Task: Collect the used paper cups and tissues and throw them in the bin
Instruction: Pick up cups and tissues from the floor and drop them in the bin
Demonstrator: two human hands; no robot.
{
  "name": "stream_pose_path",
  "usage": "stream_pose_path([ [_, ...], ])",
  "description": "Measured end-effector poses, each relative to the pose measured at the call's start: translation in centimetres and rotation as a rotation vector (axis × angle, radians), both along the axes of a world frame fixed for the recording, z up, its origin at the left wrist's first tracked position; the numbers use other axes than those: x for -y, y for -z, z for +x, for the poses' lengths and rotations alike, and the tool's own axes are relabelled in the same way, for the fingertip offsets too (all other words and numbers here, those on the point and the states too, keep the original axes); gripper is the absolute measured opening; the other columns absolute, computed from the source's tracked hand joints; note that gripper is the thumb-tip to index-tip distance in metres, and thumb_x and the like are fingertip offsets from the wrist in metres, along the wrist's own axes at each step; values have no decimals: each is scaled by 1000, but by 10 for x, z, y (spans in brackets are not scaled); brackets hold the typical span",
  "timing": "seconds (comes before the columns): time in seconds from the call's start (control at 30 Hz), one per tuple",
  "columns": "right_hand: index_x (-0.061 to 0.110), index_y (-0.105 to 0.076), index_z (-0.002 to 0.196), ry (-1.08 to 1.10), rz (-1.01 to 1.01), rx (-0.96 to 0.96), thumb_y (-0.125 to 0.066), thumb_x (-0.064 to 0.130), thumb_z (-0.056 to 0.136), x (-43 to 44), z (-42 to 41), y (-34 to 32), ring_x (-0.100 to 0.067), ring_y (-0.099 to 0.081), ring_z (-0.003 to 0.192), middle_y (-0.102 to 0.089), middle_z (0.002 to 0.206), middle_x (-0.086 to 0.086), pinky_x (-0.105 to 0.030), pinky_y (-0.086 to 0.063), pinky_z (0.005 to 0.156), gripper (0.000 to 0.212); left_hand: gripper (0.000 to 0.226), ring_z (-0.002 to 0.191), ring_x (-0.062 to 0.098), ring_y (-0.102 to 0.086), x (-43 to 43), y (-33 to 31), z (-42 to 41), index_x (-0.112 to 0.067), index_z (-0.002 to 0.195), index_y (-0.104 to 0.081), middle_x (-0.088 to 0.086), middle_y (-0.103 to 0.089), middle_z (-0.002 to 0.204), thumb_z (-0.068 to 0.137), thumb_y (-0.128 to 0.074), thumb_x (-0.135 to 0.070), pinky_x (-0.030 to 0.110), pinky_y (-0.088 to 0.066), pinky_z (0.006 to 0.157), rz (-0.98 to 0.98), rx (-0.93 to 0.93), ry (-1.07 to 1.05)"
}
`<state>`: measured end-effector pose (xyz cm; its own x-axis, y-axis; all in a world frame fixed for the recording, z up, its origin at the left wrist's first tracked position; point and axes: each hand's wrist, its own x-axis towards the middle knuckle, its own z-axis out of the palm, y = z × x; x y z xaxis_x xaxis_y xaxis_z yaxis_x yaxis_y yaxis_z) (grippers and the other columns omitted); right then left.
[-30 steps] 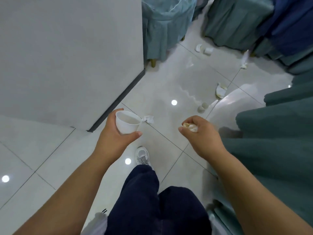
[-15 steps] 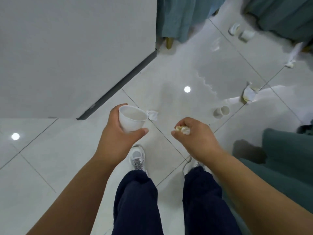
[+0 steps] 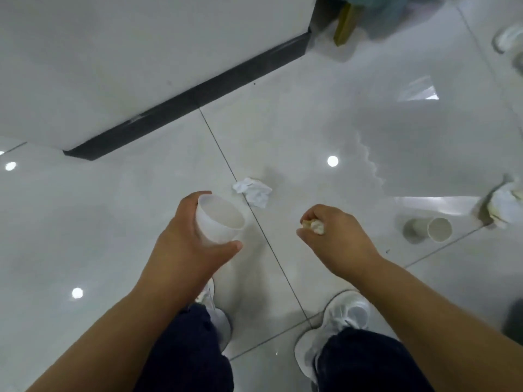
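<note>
**Clearances.** The pale tiled floor (image 3: 311,123) lies open ahead of you and to your right. To your left front a white wall (image 3: 127,52) closes the way. Its dark skirting (image 3: 184,100) runs diagonally from near left to far right and ends at a corner. Just past that corner a yellowish chair leg (image 3: 343,24) stands under teal cloth (image 3: 376,4).

**Surface.** The tiles are glossy and carry round light reflections. A grout line (image 3: 220,154) runs from the skirting down between your white shoes (image 3: 339,332). Your dark trousers (image 3: 186,357) fill the lower edge.

**Hands.** Your left hand (image 3: 186,250) grips a white paper cup (image 3: 219,219), with the fingers curled round its far side and the thumb across the near side. You hold the cup above the floor with its axis tilted, mouth up and leaning to your right. Your right hand (image 3: 336,239) is fisted round a tissue wad (image 3: 314,225), which shows between thumb and forefinger.

**Floor items.**
- A tissue clump (image 3: 506,205), partly yellowed, sits at the right edge.
- A fallen cup (image 3: 433,229) lies on its side well to your right, near that clump. Its long axis runs across your view, with the mouth turned rightward and toward you.
- A crumpled tissue (image 3: 253,190) lies on the grout line, just ahead of the held cup.
- White litter (image 3: 509,41) at the far right edge is too blurred to identify.
</note>
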<state>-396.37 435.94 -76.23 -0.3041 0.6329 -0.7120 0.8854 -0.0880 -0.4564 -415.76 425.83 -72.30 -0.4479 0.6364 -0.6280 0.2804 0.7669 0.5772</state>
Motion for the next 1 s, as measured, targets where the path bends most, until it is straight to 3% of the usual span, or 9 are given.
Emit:
stream_pose_path([
  [0.2,23,-58,100,-67,34,15,-61,28,91,1,-18,106,-10,-56,82,-60,95,5,-21,-42,69,10,76,91,12,-45,-31,81,-37,-35,127,-33,-13,-42,104,69,-81,-35,21,-36,68,-46,-162,236],
  [0.4,19,-51,132,-55,84,-19,-49,22,97,-15,-41,174,-18,-55,111,-55,129,-2,-24,-40,92,35,74,93,11,-46,-76,112,-59,-35,127,-34,-10,-46,108,70,-81,-33,24,-36,74,36,-249,419],
  [0.47,16,-40,143,-85,121,-67,-46,16,97,-18,-51,194,-19,-45,126,-45,142,-4,-23,-33,101,46,72,91,14,-48,-88,114,-67,-36,125,-35,-8,-48,108,70,-81,-33,26,-37,73,60,-290,446],
  [0.57,24,-16,152,-240,207,-96,-48,12,97,-17,-69,220,-21,-13,146,-15,159,-2,-29,-16,116,64,74,91,13,-46,-100,118,-73,-36,127,-34,-9,-47,107,70,-81,-33,26,-37,69,107,-324,474],
  [0.63,33,-4,152,-348,260,-81,-47,11,98,-10,-81,234,-24,9,148,6,161,2,-37,-8,119,73,75,90,9,-44,-104,120,-71,-36,128,-33,-11,-43,106,70,-81,-32,18,-35,59,121,-322,489],
  [0.73,40,4,150,-472,291,-28,-50,8,96,5,-91,249,-29,20,145,22,158,4,-46,-3,118,83,74,87,8,-43,-97,124,-69,-38,125,-31,-14,-41,105,71,-81,-30,12,-32,59,95,-293,513],
  [0.87,33,-20,149,-582,278,20,-49,9,93,17,-81,261,-34,-3,145,6,161,-1,-45,-18,113,67,70,91,9,-47,-88,129,-74,-40,118,-31,-12,-46,107,70,-81,-32,16,-36,62,70,-260,543],
  [0.93,28,-35,144,-575,300,35,-52,8,90,16,-76,262,-36,-26,133,-13,158,-5,-42,-30,105,59,72,92,10,-48,-90,130,-75,-36,125,-33,-10,-48,108,70,-81,-33,18,-38,63,87,-274,550],
  [1.0,25,-41,140,-550,281,47,-51,7,90,11,-74,257,-31,-35,122,-27,149,-5,-38,-37,100,54,73,91,10,-48,-92,129,-72,-35,127,-33,-10,-47,108,70,-80,-34,13,-37,61,107,-270,565],
])
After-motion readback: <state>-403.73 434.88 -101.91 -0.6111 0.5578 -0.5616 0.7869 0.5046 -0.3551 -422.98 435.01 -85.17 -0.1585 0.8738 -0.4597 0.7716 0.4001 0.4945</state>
